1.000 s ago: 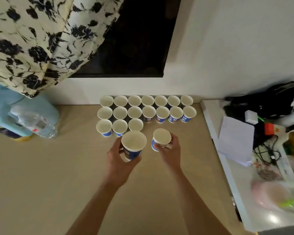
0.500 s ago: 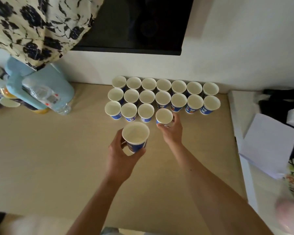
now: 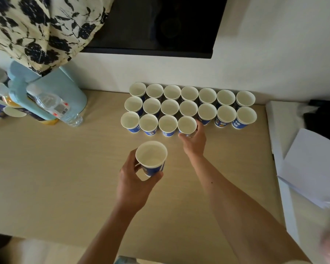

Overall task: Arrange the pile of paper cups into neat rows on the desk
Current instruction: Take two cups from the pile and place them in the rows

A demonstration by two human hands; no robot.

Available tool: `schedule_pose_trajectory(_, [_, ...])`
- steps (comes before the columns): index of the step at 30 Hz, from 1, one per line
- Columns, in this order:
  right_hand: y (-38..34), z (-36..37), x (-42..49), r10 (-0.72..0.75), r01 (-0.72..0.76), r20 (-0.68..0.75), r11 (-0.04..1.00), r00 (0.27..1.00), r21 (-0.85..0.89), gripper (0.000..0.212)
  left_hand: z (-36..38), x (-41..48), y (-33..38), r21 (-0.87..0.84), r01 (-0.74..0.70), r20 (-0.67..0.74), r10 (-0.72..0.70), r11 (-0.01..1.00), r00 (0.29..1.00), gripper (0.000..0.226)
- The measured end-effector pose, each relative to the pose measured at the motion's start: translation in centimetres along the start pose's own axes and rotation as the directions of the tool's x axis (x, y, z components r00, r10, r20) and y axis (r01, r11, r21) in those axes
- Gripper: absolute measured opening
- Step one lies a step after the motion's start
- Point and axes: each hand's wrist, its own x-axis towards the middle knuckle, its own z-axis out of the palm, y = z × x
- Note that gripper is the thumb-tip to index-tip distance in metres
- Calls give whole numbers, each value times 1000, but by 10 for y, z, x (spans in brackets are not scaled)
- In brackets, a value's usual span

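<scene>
Right hand (image 3: 194, 142) pinches front-row cup (image 3: 187, 124); left hand (image 3: 132, 184) grips separate cup (image 3: 151, 158).

A pale wood-grain bench (image 3: 65, 178) runs back to a plain white wall (image 3: 274, 54). High in the wall sits a dark, black-edged window recess (image 3: 160, 23). A cream curtain with black flowers (image 3: 36, 25) hangs at upper left. A white side surface (image 3: 279, 117) adjoins the bench at right, with white paper sheets (image 3: 312, 164) on it. The light is soft.
</scene>
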Motion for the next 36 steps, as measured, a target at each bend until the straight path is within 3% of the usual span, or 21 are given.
schedule_pose_trajectory(14, [4, 4, 0, -72, 62, -119, 994, 990, -85, 69, 1, 9, 0, 16, 0, 26, -1, 1000, 1000, 62])
schedule_pose_trajectory(20, [9, -7, -6, 36, -37, -61, 999, 997, -15, 90, 7, 11, 0, 22, 18, 43, -19, 1000, 999, 63])
schedule_pose_trajectory(25, [-4, -35, -37, 54, -47, -91, 995, 994, 82, 80, 19, 15, 0, 46, 12, 44, -14, 999, 999, 65])
schedule_pose_trajectory(28, [-27, -64, -55, 30, -61, 134, 970, 990, 235, 61, 31, 19, 2, 62, -4, 53, 0, 998, 999, 69])
schedule_pose_trajectory(32, [-53, -98, -70, -98, -97, 507, 934, 856, 345, 70, 51, 25, 6, 105, -41, 99, 30, 994, 995, 66])
schedule_pose_trajectory(36, [-60, -114, -70, -127, -111, 541, 916, 832, 386, 70, 71, 31, 19, 110, -116, 144, 100, 987, 985, 68])
